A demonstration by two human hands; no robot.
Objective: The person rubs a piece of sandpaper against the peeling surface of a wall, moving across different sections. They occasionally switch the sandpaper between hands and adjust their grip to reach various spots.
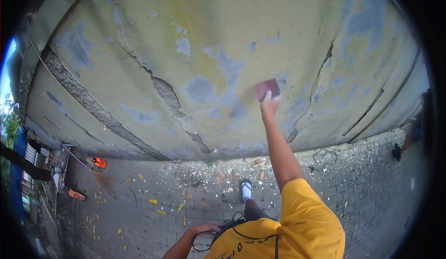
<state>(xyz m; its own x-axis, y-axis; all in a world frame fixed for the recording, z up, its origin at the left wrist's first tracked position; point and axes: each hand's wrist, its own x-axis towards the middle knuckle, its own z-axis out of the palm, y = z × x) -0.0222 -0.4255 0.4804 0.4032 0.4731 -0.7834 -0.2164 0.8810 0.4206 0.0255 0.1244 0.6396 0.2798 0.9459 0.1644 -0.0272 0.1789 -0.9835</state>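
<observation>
Pad (265, 88), reddish, up against the peeling wall (223, 31), gripped by the right hand (271, 104), thumb across its face! Nearly square, no clear long axis, upper edge slanting up rightward. Left hand (209, 227) lies open at the waist.

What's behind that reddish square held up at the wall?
Around the reddish square shows the wall, yellowish with bluish-gray patches. The part directly behind is covered by the square and the right hand, so its condition can't be seen.
</observation>
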